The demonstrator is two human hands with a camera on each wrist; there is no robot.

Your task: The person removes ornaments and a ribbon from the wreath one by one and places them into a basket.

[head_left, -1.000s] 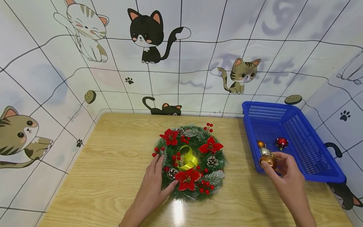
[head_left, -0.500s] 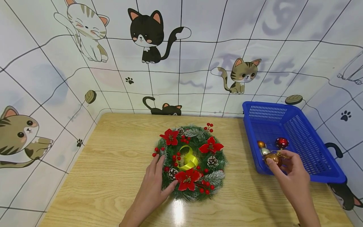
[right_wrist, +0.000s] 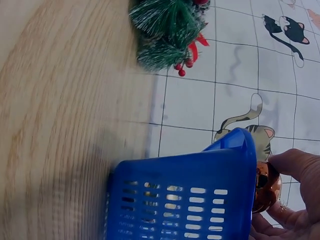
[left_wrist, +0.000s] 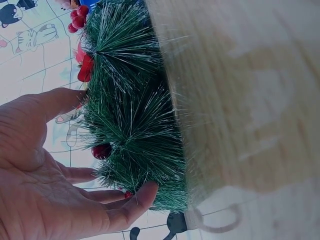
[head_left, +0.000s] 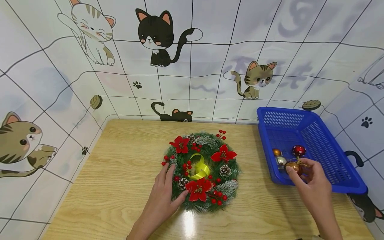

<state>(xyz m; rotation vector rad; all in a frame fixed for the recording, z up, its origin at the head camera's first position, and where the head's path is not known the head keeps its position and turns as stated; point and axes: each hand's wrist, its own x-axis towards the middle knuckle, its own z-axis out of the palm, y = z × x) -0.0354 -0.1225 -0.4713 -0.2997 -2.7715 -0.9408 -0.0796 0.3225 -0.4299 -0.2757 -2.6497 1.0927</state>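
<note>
A green Christmas wreath with red flowers, berries and pine cones lies on the table. In its centre shows a yellow ribbon. My left hand rests against the wreath's left side, its fingers fairly straight and spread. My right hand pinches a shiny copper-coloured Christmas ball over the near left part of the blue basket. In the right wrist view the ball is just above the basket's rim, and the basket wall hides what lies inside.
Inside the basket lie a small orange ball, a silver ball and a red ball with white dots. The basket stands on the right of the wooden table. A cat-patterned wall covering encloses the table's back and sides.
My right hand has moved a little to the right with the copper-coloured ball, uncovering more of the silver ball. The left hand and the wreath have stayed in place.
</note>
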